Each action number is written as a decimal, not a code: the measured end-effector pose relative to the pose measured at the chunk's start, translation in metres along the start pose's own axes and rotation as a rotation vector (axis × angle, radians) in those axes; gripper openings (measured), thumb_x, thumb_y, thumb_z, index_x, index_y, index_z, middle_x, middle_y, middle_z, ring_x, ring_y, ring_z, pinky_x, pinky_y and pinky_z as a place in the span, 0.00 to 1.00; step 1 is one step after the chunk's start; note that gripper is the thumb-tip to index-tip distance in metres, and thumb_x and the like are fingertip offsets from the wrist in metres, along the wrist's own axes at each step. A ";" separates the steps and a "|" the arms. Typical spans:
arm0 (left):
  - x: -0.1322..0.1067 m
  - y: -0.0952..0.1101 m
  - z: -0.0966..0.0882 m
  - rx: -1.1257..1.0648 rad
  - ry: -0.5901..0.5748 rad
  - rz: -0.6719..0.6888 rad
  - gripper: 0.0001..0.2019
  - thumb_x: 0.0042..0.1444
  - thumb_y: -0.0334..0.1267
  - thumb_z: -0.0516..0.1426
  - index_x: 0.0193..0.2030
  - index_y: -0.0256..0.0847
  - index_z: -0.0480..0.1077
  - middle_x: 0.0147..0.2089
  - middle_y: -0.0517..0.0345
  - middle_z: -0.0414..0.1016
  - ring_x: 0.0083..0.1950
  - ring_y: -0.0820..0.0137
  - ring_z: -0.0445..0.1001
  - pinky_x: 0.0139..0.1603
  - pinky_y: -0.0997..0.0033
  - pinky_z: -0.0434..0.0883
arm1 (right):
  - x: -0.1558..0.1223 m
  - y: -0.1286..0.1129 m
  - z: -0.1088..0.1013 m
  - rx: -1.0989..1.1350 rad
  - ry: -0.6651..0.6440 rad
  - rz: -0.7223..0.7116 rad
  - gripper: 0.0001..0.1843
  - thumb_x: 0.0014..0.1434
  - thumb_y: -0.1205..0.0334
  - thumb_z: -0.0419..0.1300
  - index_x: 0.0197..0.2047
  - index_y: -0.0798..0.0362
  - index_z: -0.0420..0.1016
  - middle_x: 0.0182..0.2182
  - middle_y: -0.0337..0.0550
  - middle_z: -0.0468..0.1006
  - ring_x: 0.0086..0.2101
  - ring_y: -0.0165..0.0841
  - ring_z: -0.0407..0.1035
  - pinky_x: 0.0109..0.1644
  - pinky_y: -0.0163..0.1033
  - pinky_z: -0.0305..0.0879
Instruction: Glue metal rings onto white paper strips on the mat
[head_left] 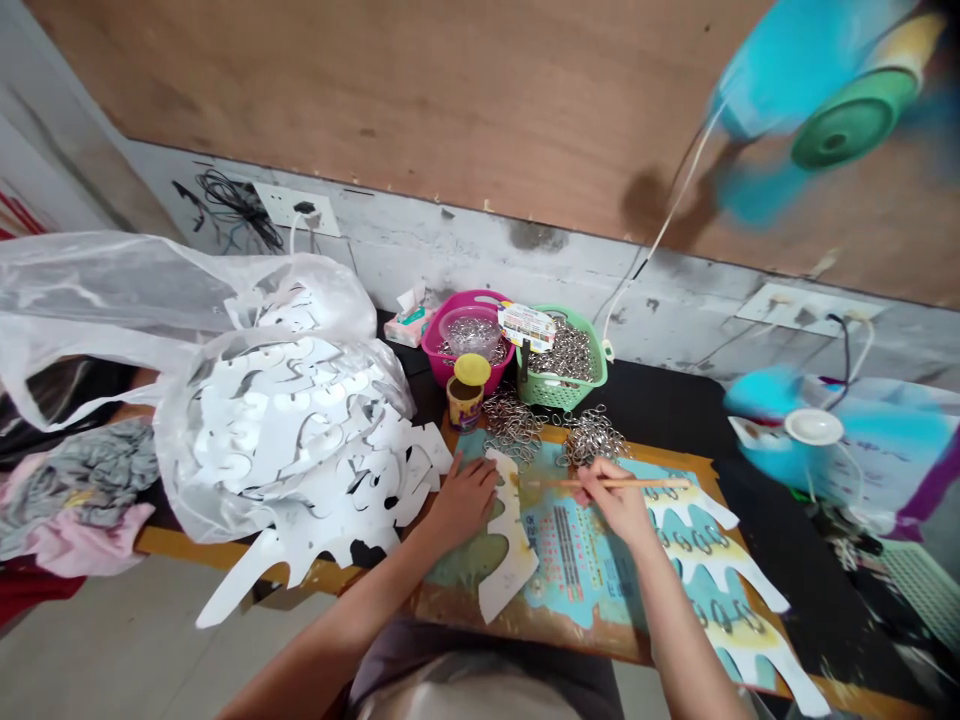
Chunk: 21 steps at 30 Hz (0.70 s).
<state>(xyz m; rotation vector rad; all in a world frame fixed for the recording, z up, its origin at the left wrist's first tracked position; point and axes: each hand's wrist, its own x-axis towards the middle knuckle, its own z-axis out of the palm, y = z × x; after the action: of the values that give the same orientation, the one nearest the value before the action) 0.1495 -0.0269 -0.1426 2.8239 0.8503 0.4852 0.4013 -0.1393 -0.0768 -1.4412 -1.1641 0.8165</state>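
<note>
Catalogued at the centre of the table: a left hand, palm down with the fingers slightly spread, is pressed onto a long white cut-out with a scalloped edge. The right hand pinches a wooden-handled brush between thumb and fingers. The brush is held level, its tip directed toward 9 o'clock and placed just beside the cut-out's edge; whether contact is made cannot be told. The cut-out is laid on a paint-stained board, with directions here taken from the board's centre and 12 o'clock set straight ahead. At 3 to 4 o'clock, further white cut-outs marked with rows of ring shapes are laid across the board's edge. At 12 o'clock, loose metal rings are heaped at the far rim, with a green plastic basket of rings and a pink basket holding a clear bowl of rings behind them. A yellow-lidded tub is placed at 11 o'clock, a tissue box just beyond it. At 10 o'clock, a translucent plastic bag is filled with white cut-outs — more are spilled toward the left hand. Clothes are piled at 9 o'clock, and a blue fan is seen blurred at 2 o'clock — mounted high, its blades in motion.
</note>
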 end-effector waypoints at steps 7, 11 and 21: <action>0.000 0.000 0.001 -0.001 -0.007 -0.012 0.14 0.64 0.32 0.51 0.55 0.40 0.69 0.61 0.48 0.73 0.63 0.56 0.68 0.71 0.40 0.49 | -0.002 0.007 -0.003 0.066 0.002 0.059 0.21 0.59 0.45 0.64 0.23 0.48 0.65 0.19 0.38 0.77 0.21 0.36 0.72 0.25 0.40 0.68; 0.001 0.001 -0.001 0.000 -0.016 -0.008 0.15 0.64 0.32 0.51 0.56 0.40 0.69 0.62 0.49 0.72 0.63 0.56 0.68 0.70 0.40 0.51 | -0.007 0.012 -0.005 0.136 -0.086 0.128 0.23 0.58 0.45 0.64 0.22 0.48 0.62 0.15 0.35 0.74 0.15 0.33 0.67 0.18 0.37 0.61; 0.000 0.001 -0.001 0.000 -0.034 -0.019 0.15 0.65 0.32 0.51 0.57 0.39 0.69 0.63 0.48 0.72 0.64 0.55 0.68 0.71 0.39 0.49 | -0.018 0.009 -0.011 0.115 0.008 0.111 0.23 0.58 0.45 0.64 0.22 0.48 0.62 0.17 0.37 0.76 0.17 0.34 0.69 0.20 0.37 0.63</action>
<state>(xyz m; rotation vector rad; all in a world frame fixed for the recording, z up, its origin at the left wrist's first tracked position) 0.1497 -0.0276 -0.1420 2.8133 0.8692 0.4334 0.4082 -0.1599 -0.0853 -1.4219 -1.0216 0.9393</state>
